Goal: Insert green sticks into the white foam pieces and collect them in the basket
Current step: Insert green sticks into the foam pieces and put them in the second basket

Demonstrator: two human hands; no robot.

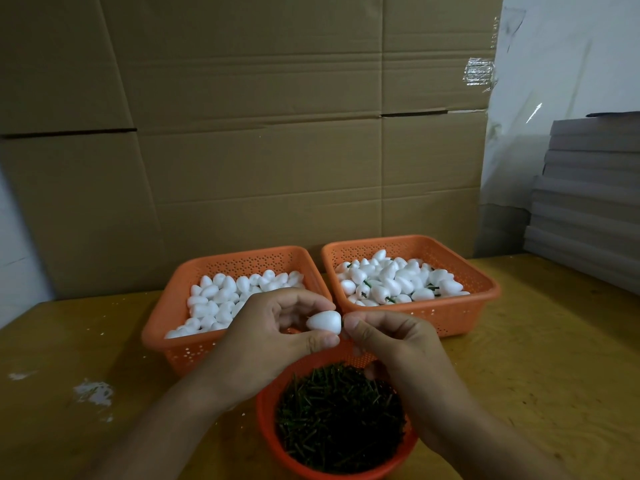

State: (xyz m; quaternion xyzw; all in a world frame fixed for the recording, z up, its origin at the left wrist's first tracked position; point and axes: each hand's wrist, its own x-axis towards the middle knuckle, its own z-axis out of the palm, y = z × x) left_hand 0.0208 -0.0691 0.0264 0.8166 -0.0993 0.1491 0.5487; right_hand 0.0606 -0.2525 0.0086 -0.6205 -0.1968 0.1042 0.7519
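My left hand [277, 336] pinches a white egg-shaped foam piece [323, 321] between thumb and fingers, above the near edge of the left basket. My right hand [391, 348] meets it from the right, its fingertips pinching a green stick at the foam's blunt end; the stick is almost entirely hidden. Below the hands stands a round orange bowl [268, 420] full of green sticks [339, 417]. The left orange basket [173, 344] holds plain foam pieces. The right orange basket [481, 289] holds foam pieces with green sticks in them.
The baskets stand on a yellow wooden table [536, 358] with white scuffs at the left. A wall of brown cardboard [259, 133] rises right behind the baskets. Stacked grey boards [588, 195] lie at the far right.
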